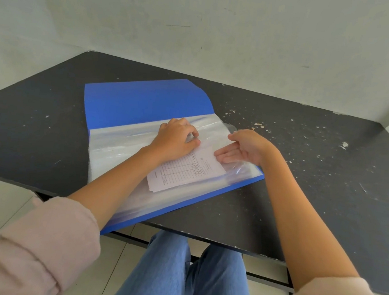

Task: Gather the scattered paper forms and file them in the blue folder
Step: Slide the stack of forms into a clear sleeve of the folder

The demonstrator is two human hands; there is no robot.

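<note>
left grip curled, pinching; right grip flat, fingers straight

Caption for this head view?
Left hand grips white printed paper forms; right hand props blue plastic folder's clear sleeve.

Paint-flecked dark table, pale wall

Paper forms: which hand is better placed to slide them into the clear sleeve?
Probably the left hand: its grip is on the paper forms. The right hand lies open, fingers straight, at the clear sleeve, seemingly spreading its mouth.
</note>
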